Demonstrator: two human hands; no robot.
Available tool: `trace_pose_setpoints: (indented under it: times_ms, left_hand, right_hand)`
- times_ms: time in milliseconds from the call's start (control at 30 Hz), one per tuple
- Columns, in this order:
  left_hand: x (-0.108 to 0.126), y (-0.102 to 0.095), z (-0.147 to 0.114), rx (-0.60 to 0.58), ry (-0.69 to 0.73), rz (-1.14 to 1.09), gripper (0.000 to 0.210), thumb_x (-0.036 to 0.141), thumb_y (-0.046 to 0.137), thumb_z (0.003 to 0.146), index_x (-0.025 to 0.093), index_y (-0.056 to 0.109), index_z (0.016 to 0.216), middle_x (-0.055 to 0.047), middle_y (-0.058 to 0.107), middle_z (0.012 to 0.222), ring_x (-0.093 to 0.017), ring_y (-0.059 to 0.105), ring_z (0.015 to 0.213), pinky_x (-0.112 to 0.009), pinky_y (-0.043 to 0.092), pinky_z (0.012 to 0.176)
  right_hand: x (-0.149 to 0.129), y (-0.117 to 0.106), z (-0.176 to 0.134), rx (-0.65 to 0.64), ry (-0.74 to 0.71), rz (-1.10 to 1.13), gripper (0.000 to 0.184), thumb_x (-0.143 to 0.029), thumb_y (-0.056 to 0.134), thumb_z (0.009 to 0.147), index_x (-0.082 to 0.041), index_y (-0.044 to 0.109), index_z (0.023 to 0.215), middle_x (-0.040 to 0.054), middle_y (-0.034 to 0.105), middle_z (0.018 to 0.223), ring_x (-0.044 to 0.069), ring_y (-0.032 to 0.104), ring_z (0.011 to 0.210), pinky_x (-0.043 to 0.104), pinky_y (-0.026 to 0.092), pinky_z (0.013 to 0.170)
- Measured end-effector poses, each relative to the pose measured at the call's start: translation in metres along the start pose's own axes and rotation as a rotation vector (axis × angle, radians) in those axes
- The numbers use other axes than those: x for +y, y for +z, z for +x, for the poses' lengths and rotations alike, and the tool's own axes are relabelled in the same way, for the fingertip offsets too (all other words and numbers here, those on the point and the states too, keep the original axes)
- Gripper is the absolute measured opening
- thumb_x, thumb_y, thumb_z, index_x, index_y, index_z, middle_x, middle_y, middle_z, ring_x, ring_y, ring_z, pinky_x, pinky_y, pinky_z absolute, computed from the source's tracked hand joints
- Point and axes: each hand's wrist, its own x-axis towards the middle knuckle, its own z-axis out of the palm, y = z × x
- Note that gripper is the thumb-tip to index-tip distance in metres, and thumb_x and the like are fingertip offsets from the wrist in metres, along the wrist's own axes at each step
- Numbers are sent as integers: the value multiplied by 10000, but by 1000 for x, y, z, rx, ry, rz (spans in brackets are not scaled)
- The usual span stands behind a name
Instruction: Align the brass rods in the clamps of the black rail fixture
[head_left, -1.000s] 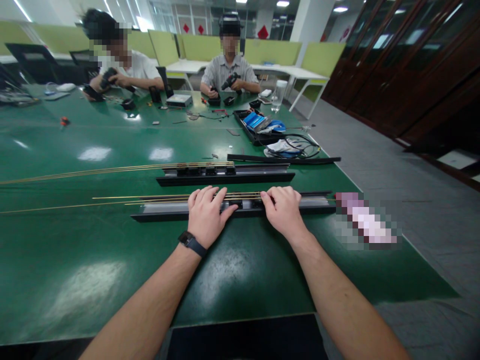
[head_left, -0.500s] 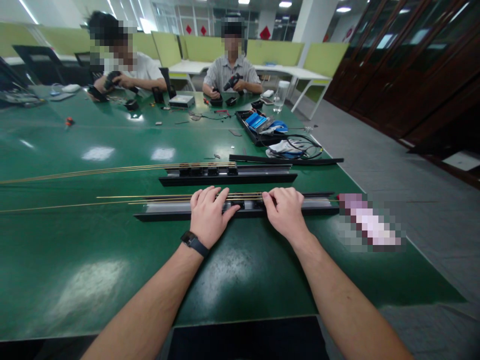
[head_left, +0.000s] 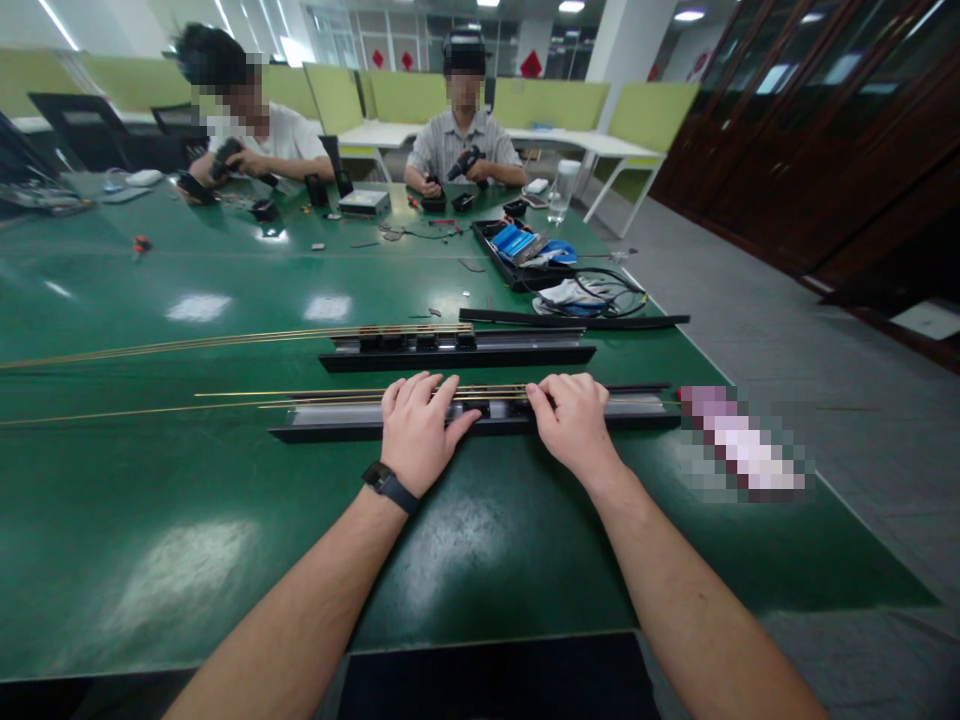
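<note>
A long black channel point(head_left: 337, 433) with a grey inner face lies crosswise on the green table in front of me. My left hand point(head_left: 422, 422) grips it near the middle, fingers over the far side and thumb at a small black block point(head_left: 475, 407) inside. Thin brass-coloured rods point(head_left: 330, 393) run along the channel and stick out far past its left end. My right hand point(head_left: 571, 421), fingers curled, pinches the rods near their right part, above another dark block point(head_left: 517, 408). Its fingertips partly hide what they hold.
Behind lies a second black channel point(head_left: 457, 357) with black blocks and rods. Farther back are a black strip point(head_left: 574, 321), cables with a glove point(head_left: 577, 295) and a black tray point(head_left: 487, 250). Two people with power drills sit across the green table point(head_left: 225, 560). A blurred pinkish object point(head_left: 739, 440) lies right.
</note>
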Motion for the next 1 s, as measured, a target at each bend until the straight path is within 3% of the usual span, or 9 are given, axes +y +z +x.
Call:
trace_pose_setpoints:
  times_ms: [400, 633, 1000]
  left_hand:
    - [0, 0, 0, -3, -1, -4, 473, 525, 638, 959, 237, 664, 1333, -129, 703, 1325, -329, 577, 1327, -528, 335, 1161]
    - [0, -1, 0, -6, -3, 1, 478, 526, 644, 955, 228, 666, 1328, -131, 703, 1322, -329, 575, 1326, -528, 333, 1159]
    - [1, -1, 0, -6, -10, -11, 473, 526, 644, 952, 240, 669, 1328, -128, 704, 1319, -329, 575, 1325, -528, 334, 1164]
  right_hand:
    - [3, -2, 0, 5, 6, -13, 419, -435, 376, 1077, -223, 584, 782, 50, 675, 809, 230, 512, 901, 398, 271, 859]
    - [-1, 0, -1, 19, -17, -29, 350, -457, 476, 1042, -229, 615, 815, 47, 688, 836, 240, 518, 926, 404, 280, 884]
    - [1, 1, 0, 0, -2, -1, 353, -439, 479, 1037, -227, 590, 779, 48, 681, 828, 235, 510, 917, 393, 281, 866]
